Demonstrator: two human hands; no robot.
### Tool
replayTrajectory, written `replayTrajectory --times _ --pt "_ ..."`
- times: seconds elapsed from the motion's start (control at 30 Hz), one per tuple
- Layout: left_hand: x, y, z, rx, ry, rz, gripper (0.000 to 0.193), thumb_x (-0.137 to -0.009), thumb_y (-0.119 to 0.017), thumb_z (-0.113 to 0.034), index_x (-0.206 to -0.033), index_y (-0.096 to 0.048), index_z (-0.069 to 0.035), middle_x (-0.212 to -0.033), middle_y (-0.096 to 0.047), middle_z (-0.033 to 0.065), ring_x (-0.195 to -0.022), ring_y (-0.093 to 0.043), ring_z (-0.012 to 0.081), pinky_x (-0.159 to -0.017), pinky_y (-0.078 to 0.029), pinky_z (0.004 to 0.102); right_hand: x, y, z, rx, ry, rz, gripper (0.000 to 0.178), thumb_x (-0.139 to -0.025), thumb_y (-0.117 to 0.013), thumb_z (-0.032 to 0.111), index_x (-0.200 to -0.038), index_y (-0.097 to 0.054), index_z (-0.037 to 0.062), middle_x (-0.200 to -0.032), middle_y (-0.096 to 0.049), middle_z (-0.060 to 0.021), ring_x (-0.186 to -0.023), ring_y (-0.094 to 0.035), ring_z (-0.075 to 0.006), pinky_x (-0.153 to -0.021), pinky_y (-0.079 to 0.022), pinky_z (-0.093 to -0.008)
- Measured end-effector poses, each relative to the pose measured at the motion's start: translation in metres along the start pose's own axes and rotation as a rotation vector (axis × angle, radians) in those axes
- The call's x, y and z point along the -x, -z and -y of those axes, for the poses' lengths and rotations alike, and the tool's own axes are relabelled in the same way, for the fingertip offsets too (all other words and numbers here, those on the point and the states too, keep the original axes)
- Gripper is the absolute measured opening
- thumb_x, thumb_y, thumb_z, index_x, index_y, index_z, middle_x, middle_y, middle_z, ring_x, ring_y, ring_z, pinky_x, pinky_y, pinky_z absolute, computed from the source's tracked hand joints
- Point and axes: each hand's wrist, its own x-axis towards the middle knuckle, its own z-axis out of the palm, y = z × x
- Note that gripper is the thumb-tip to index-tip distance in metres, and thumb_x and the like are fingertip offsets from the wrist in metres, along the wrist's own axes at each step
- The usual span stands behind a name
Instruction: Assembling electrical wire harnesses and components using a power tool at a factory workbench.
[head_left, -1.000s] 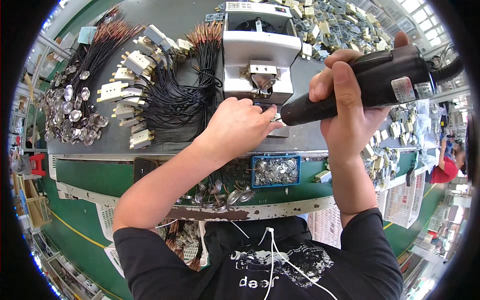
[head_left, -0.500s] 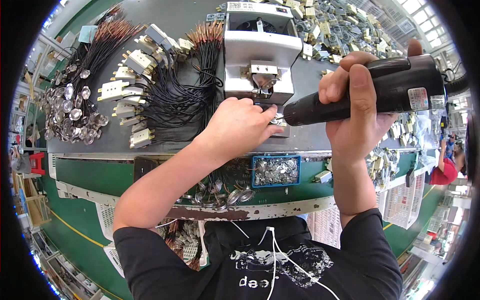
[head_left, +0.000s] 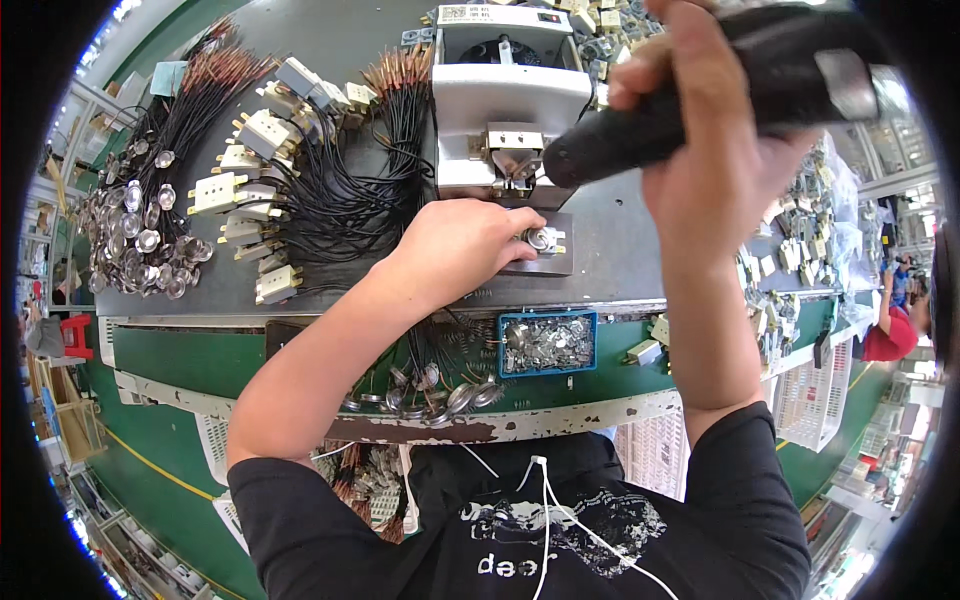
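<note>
Small terminal part: sitting on the metal plate right in front of the silver machine, with its right end poking out past the fingers.
Left grip: left hand is pinching it from the left, thumb and finger closed down to about the part's own width; the hand is hiding the rest.
Right grip: right hand is wrapping a black power screwdriver, fingers curled snug around the barrel, though it's all coming out a bit blurry.
Driver nose: hanging by the machine's front bracket, off the part; can't tell if the bit is touching anything.
Progress: looking mid-piece to me. Part is lying in place, driver isn't working on it, and I'm not seeing clearly whether a screw is in. Wired housings are lying heaped on the left, so I'm reading those as done; loose housings on the right are showing no leads I can make out, so probably plenty left.
Part's looks: showing a round shiny metal face, pale tabs sticking out right. Any wire would be hiding under the hand.
Further out: disc-ended leads are lying far left, and a blue tray of metal bits is sitting nearer the body.
</note>
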Motion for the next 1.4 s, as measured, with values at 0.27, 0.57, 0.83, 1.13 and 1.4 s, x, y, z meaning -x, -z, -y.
replayTrajectory --times 0.27,0.57,0.83,1.13,1.4 --pt "-0.001 0.0 -0.003 0.027 0.039 0.023 0.035 -0.094 -0.067 -0.035 -0.125 -0.069 -0.019 -0.1 -0.076 0.0086 -0.096 -0.071 0.0298 -0.081 -0.057 0.0424 -0.013 0.001 -0.053 -0.127 0.255 0.12 0.03 -0.094 -0.072 0.001 -0.12 -0.059 -0.0039 -0.087 -0.071 -0.0163 -0.065 -0.068 -0.0188 -0.055 -0.054 -0.0293" --pt "-0.003 -0.002 -0.004 -0.001 0.047 0.043 0.035 -0.094 -0.066 -0.034 -0.124 -0.068 -0.018 -0.099 -0.076 0.0072 -0.096 -0.071 0.0291 -0.081 -0.057 0.0413 -0.013 -0.01 -0.048 -0.074 0.283 0.227 0.013 -0.093 -0.074 -0.001 -0.103 -0.067 -0.006 -0.074 -0.068 -0.0088 -0.058 -0.065 -0.0153 -0.056 -0.053 -0.0281" --pt "-0.003 -0.001 -0.001 0.009 0.002 0.02 0.035 -0.095 -0.065 -0.036 -0.125 -0.068 -0.019 -0.1 -0.076 0.0076 -0.096 -0.071 0.0294 -0.081 -0.057 0.0417 -0.038 -0.018 -0.024 0.027 -0.152 0.469 0.035 -0.084 -0.078 0.0 -0.114 -0.059 -0.0016 -0.086 -0.069 -0.0082 -0.069 -0.067 -0.0151 -0.06 -0.054 -0.0288" --pt "0.003 -0.007 0.0 -0.075 -0.026 -0.06 0.036 -0.093 -0.068 -0.037 -0.123 -0.071 -0.019 -0.088 -0.074 0.0086 -0.089 -0.071 0.0278 -0.075 -0.057 0.0408 0.006 -0.043 -0.025 -0.141 0.066 0.114 0.06 -0.088 -0.072 -0.008 -0.136 -0.037 0.0029 -0.11 -0.066 -0.0121 -0.096 -0.069 -0.0188 -0.078 -0.06 -0.0304" --pt "0.008 -0.016 0.002 0.049 -0.027 -0.162 0.032 -0.093 -0.069 -0.034 -0.122 -0.073 -0.019 -0.096 -0.076 0.0082 -0.091 -0.072 0.0281 -0.076 -0.057 0.0408 0.009 0.008 -0.022 -0.122 0.13 0.149 0.015 -0.095 -0.07 0.0 -0.107 -0.065 -0.0084 -0.074 -0.066 -0.0097 -0.061 -0.063 -0.0153 -0.056 -0.051 -0.0277"
